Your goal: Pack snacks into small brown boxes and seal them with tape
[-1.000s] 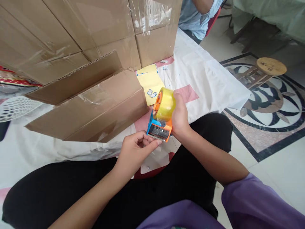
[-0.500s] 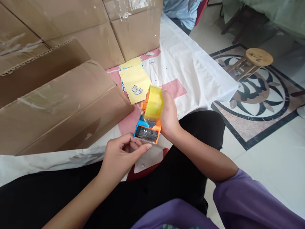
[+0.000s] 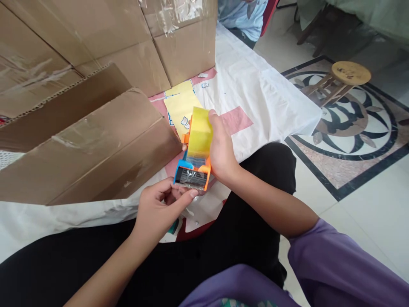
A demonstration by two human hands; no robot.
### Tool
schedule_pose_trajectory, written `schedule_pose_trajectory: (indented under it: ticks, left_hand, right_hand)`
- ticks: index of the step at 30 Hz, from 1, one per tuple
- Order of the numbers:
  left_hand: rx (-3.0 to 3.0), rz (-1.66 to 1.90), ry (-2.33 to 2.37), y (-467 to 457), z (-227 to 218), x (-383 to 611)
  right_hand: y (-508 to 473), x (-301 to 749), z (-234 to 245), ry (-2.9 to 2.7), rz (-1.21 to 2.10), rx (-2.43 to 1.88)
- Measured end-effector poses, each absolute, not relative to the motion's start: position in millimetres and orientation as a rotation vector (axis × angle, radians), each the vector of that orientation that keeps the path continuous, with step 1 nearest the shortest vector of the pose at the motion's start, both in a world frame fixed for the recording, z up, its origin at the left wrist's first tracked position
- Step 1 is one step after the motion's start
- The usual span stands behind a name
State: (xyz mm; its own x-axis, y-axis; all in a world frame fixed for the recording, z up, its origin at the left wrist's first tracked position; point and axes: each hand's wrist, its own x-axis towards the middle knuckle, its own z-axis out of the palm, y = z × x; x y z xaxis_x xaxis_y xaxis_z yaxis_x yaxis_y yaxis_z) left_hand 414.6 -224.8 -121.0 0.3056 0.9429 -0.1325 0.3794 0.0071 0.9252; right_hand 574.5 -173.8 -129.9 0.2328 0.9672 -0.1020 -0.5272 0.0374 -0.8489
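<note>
My right hand (image 3: 220, 149) is wrapped round an orange and blue tape dispenser (image 3: 193, 168) that carries a yellowish roll of clear tape (image 3: 200, 132). It holds the dispenser upright above my lap, cutter end towards me. My left hand (image 3: 161, 209) pinches at the toothed cutter end, thumb and fingers closed on the tape end there; the tape itself is too thin to see. An open cardboard box (image 3: 86, 140) with taped flaps lies just left of the dispenser on a white cloth (image 3: 265, 94).
Taller cardboard boxes (image 3: 105, 38) stand behind the open one. A yellow sheet (image 3: 179, 106) lies on the cloth by the dispenser. Another person in a light blue top (image 3: 243, 15) sits at the far end. A small wooden stool (image 3: 347, 74) stands on the patterned floor to the right.
The view has shifted, so boxes and cloth sit differently in frame. Both hands keep their grip on the dispenser; my left fingers have worked slightly along the cutter end.
</note>
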Motion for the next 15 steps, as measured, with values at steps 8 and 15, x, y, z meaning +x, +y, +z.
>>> schedule_pose_trajectory:
  ticks: [8,15]
  left_hand:
    - [1.487,0.515,1.206,-220.6,-121.2,416.9]
    - [1.587,0.540,1.243,-226.1,-127.5,421.1]
  right_hand:
    - [-183.1,579.2,-140.2,-0.533,1.191,-0.967]
    - [-182.6,589.1,-144.0,-0.766,1.067,-1.198]
